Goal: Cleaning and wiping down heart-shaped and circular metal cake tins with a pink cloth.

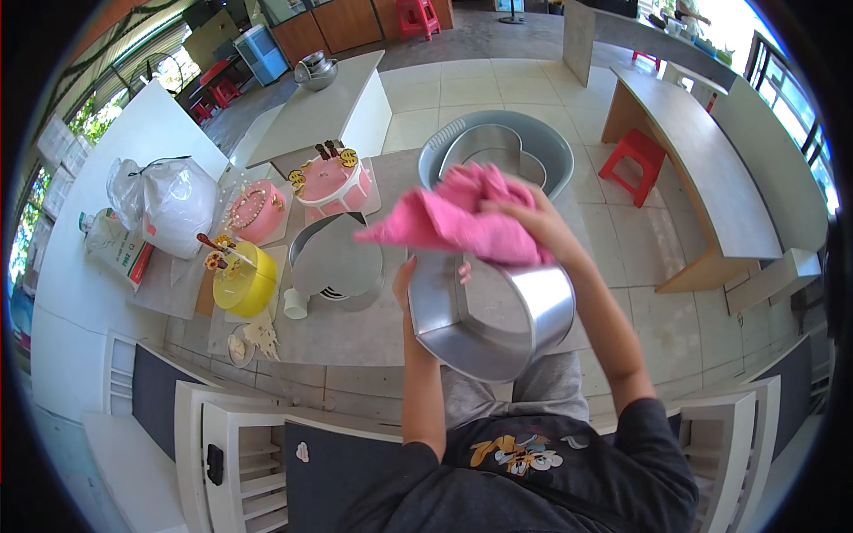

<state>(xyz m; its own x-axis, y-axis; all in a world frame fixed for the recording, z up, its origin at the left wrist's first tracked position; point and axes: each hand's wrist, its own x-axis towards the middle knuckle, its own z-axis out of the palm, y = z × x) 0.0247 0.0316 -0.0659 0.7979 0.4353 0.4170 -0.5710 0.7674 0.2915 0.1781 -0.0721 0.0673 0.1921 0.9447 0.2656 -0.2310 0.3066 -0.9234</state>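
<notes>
My left hand [407, 282] is closed on the wall of a shiny heart-shaped metal cake pan [549, 302], holding it tilted above my lap. Its fingertips show at the pan's upper edge. A crumpled pink cloth [462, 218] is bunched in my right hand [538, 224], at the pan's far rim, and it hides part of that rim. Just beyond stands a grey plastic tub [558, 147] with a larger heart-shaped pan [484, 140] and at least one more metal pan in it. To the left of my hands, a flat round metal disc [338, 256] lies over other metal pans on the low table.
On the table's left are a yellow cake [244, 282], two pink decorated cakes [258, 211] [330, 185] and a small white cup [295, 304]. White plastic bags [178, 209] stand farther left. A red stool [633, 167] and a long desk [702, 151] stand at right.
</notes>
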